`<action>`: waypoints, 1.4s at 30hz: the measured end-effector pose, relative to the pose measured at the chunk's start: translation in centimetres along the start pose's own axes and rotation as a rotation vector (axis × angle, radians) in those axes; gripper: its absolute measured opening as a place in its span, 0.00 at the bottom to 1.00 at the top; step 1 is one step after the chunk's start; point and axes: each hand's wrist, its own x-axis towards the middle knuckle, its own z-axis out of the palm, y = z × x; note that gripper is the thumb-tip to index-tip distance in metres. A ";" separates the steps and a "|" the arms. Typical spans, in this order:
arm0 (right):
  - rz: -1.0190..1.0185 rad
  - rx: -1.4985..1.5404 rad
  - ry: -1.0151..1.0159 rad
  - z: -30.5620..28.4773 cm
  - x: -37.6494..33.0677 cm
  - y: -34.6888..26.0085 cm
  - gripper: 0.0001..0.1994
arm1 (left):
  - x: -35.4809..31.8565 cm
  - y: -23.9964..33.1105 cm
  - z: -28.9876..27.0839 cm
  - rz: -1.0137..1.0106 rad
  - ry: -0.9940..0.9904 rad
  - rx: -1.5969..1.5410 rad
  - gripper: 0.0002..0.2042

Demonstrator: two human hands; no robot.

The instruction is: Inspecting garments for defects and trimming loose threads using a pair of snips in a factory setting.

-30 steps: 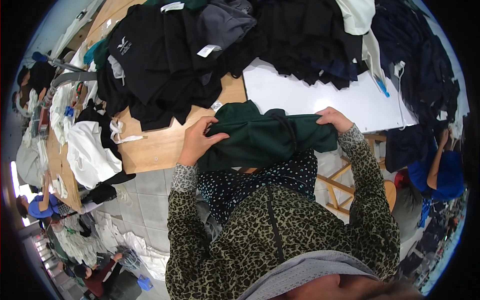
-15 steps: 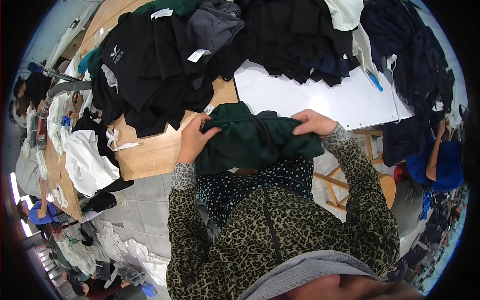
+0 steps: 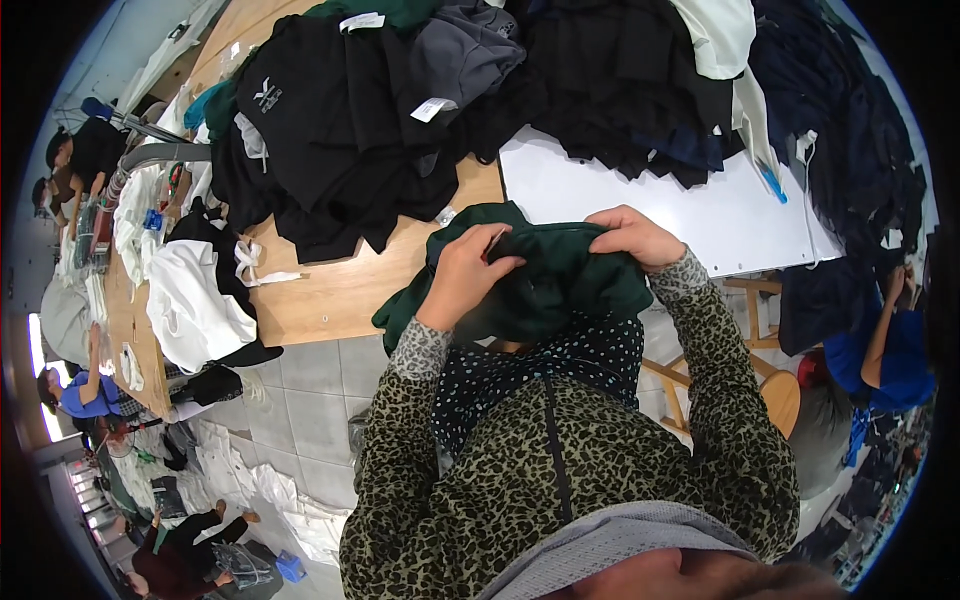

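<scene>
Two bare hands at one dark green garment [image 3: 560,285], which sits right between them, bunched, in front of the body, over the dotted cloth [image 3: 612,352] on the lap and at the near edge of the table [image 3: 345,300]; can't tell if it touches the wood. Long axis runs roughly left to right across the body, loose end sticking out past the left hand [image 3: 462,278], lower folds hanging toward the lap. Right hand [image 3: 638,240] pinches the upper right edge, thumb on top, right at the cloth's end; left hand lies over the cloth, thumb and forefinger a narrow gap apart, pinch or no pinch can't tell. Neither is clearly nearer, both touch it. White board [image 3: 575,185] just beyond the right hand, black clothes pile [image 3: 335,150] farther out, to the left. Versus half a second ago: hands closer together, left one shifted inward along the cloth, so more green shows on its outer side; right hand about same spot; the dark strip across the garment no longer plainly visible; view shifts slightly.
</scene>
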 end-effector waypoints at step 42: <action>-0.167 -0.732 0.012 -2.0 -1.3 -0.1 0.18 | -1.2 -0.6 2.1 0.165 0.148 0.050 0.20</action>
